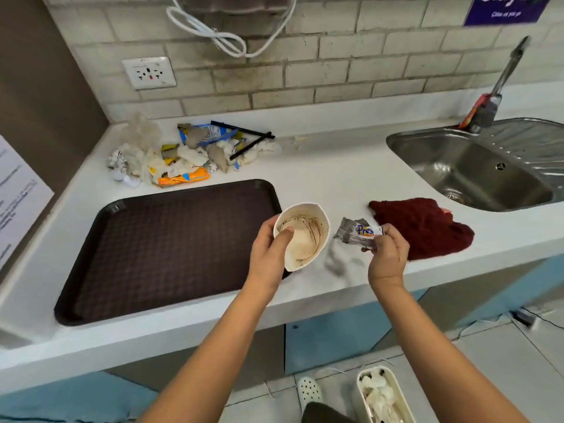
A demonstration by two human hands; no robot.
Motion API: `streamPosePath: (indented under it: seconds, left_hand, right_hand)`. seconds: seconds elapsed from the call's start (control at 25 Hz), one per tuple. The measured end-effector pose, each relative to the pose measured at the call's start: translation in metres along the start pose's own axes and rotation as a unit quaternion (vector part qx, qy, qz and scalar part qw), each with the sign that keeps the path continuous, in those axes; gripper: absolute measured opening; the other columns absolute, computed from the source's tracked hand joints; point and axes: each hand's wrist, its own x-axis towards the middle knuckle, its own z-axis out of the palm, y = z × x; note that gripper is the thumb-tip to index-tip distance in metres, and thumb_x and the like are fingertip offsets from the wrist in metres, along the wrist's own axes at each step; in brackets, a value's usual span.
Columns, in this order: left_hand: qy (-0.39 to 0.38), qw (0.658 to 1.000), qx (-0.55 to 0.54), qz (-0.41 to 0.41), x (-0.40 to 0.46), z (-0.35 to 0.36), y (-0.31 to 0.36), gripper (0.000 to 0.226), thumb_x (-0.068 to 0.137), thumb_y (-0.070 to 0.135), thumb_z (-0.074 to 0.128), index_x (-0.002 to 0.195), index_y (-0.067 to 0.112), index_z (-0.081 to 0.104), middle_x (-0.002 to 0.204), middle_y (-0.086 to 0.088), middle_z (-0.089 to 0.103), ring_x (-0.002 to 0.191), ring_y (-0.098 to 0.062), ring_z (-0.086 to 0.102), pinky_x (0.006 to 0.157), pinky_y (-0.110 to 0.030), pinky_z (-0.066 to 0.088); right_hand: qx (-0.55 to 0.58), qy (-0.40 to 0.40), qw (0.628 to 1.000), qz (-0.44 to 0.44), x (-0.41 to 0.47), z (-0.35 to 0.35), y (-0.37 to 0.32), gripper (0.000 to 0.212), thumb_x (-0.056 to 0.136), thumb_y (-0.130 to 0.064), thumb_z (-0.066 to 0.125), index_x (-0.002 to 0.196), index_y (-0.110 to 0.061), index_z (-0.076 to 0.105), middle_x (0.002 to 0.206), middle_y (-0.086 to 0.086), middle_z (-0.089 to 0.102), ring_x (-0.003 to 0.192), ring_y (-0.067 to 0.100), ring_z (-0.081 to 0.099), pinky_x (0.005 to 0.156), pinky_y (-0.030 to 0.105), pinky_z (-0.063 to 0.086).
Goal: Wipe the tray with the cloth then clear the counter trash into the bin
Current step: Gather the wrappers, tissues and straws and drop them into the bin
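Reaching forward over the counter (320,172) edge, the left hand (268,254) grips a stained paper cup (305,236), thumb inside its rim, mouth tilted toward the camera. The right hand (386,254) pinches a crumpled wrapper (357,233). Left of them lies the tray (171,248), long axis left-right; the cloth (424,227) lies right; the trash pile (183,154) sits behind; the bin (384,395) stands below.

**Both hands loaded above the counter edge**

Two bare forearms reaching forward, side by side. Left hand (268,251) curled round a stained white paper cup (303,236), thumb hooked over the rim and inside, cup tipped with its mouth upward. Right hand (386,254) just beside it, fingers pinching a crumpled silver foil wrapper (358,235) at one end, wrist slightly bent.
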Motion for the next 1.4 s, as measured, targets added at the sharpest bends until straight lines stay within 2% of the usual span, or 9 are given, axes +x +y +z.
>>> streamPosePath:
  seconds: [0.16, 0.4, 0.56, 0.68, 0.84, 0.92, 1.12, 1.28, 1.4]
  left_hand:
    - [-0.047, 0.998, 0.016, -0.025, -0.039, 0.005, -0.016, 0.018, 0.092, 0.012, 0.05, 0.106, 0.02, 0.057, 0.097, 0.008, 0.062, 0.086, -0.003, 0.058, 0.063, -0.007, 0.047]
    - [-0.11, 0.988, 0.027, -0.102, -0.08, 0.02, -0.06, 0.021, 0.092, 0.006, 0.047, 0.106, 0.02, 0.054, 0.095, 0.007, 0.06, 0.088, -0.008, 0.056, 0.069, -0.014, 0.047]
    - [-0.111, 0.973, 0.045, -0.199, -0.106, 0.035, -0.108, 0.021, 0.092, 0.012, 0.048, 0.1, 0.029, 0.057, 0.097, 0.008, 0.062, 0.089, -0.007, 0.057, 0.065, -0.013, 0.047]
    - [-0.114, 0.948, 0.091, -0.284, -0.126, 0.047, -0.147, 0.016, 0.093, 0.02, 0.048, 0.095, 0.034, 0.055, 0.098, 0.01, 0.059, 0.09, -0.008, 0.054, 0.066, -0.023, 0.045]
    - [-0.08, 0.91, 0.11, -0.392, -0.142, 0.07, -0.202, 0.011, 0.093, 0.025, 0.049, 0.101, 0.03, 0.053, 0.105, 0.001, 0.058, 0.09, -0.014, 0.055, 0.055, -0.022, 0.049]
    - [-0.08, 0.891, 0.133, -0.428, -0.146, 0.082, -0.231, 0.022, 0.092, 0.025, 0.051, 0.114, 0.026, 0.049, 0.116, -0.006, 0.055, 0.097, -0.019, 0.055, 0.056, -0.024, 0.05]
    - [-0.054, 0.854, 0.176, -0.487, -0.147, 0.102, -0.298, 0.043, 0.09, 0.025, 0.055, 0.131, 0.02, 0.04, 0.132, -0.012, 0.047, 0.114, -0.031, 0.049, 0.07, -0.032, 0.051]
    - [-0.045, 0.852, 0.202, -0.481, -0.132, 0.12, -0.351, 0.034, 0.089, 0.023, 0.058, 0.119, 0.025, 0.042, 0.125, -0.007, 0.048, 0.108, -0.027, 0.049, 0.063, -0.029, 0.05]
    - [-0.09, 0.845, 0.23, -0.474, -0.124, 0.131, -0.397, 0.049, 0.087, 0.023, 0.061, 0.129, 0.029, 0.037, 0.12, -0.004, 0.047, 0.105, -0.023, 0.049, 0.069, -0.03, 0.049]
  right_hand:
    - [-0.025, 0.003, 0.999, 0.025, -0.028, -0.03, -0.007, 0.012, 0.053, -0.005, 0.032, 0.057, -0.016, 0.03, 0.038, -0.017, 0.025, 0.041, 0.001, 0.02, 0.041, 0.015, 0.015]
    - [-0.076, -0.02, 0.995, 0.058, -0.043, -0.062, -0.001, 0.018, 0.051, -0.006, 0.03, 0.058, -0.02, 0.039, 0.045, -0.014, 0.036, 0.045, 0.002, 0.032, 0.045, 0.015, 0.021]
    - [-0.058, -0.05, 0.99, 0.117, -0.054, -0.104, 0.015, 0.03, 0.048, -0.004, 0.029, 0.028, -0.021, 0.041, 0.032, -0.015, 0.032, 0.034, -0.001, 0.027, 0.035, 0.012, 0.02]
    - [-0.077, -0.032, 0.978, 0.194, -0.061, -0.148, 0.036, 0.027, 0.046, -0.005, 0.03, 0.026, -0.017, 0.044, 0.032, -0.014, 0.033, 0.033, 0.0, 0.028, 0.036, 0.013, 0.02]
    - [-0.1, 0.034, 0.956, 0.275, -0.066, -0.212, 0.078, 0.046, 0.069, 0.013, 0.031, 0.036, -0.017, 0.041, 0.03, -0.012, 0.036, 0.029, -0.001, 0.033, 0.03, 0.01, 0.025]
    - [-0.141, 0.069, 0.937, 0.311, -0.068, -0.245, 0.108, 0.045, 0.078, 0.022, 0.027, 0.052, -0.013, 0.038, 0.038, -0.006, 0.037, 0.037, 0.008, 0.038, 0.035, 0.014, 0.028]
    - [-0.315, 0.043, 0.863, 0.393, -0.092, -0.326, 0.187, 0.032, 0.085, 0.001, 0.048, 0.057, -0.013, 0.041, 0.054, 0.006, 0.038, 0.049, 0.018, 0.034, 0.038, 0.017, 0.03]
    - [-0.401, -0.051, 0.822, 0.401, -0.104, -0.381, 0.246, 0.021, 0.084, -0.003, 0.055, 0.068, -0.016, 0.056, 0.063, 0.003, 0.051, 0.053, 0.007, 0.044, 0.042, 0.006, 0.032]
    - [-0.435, -0.078, 0.791, 0.424, -0.117, -0.408, 0.291, 0.013, 0.081, -0.003, 0.057, 0.079, -0.013, 0.065, 0.072, 0.007, 0.057, 0.058, 0.012, 0.048, 0.048, 0.012, 0.033]
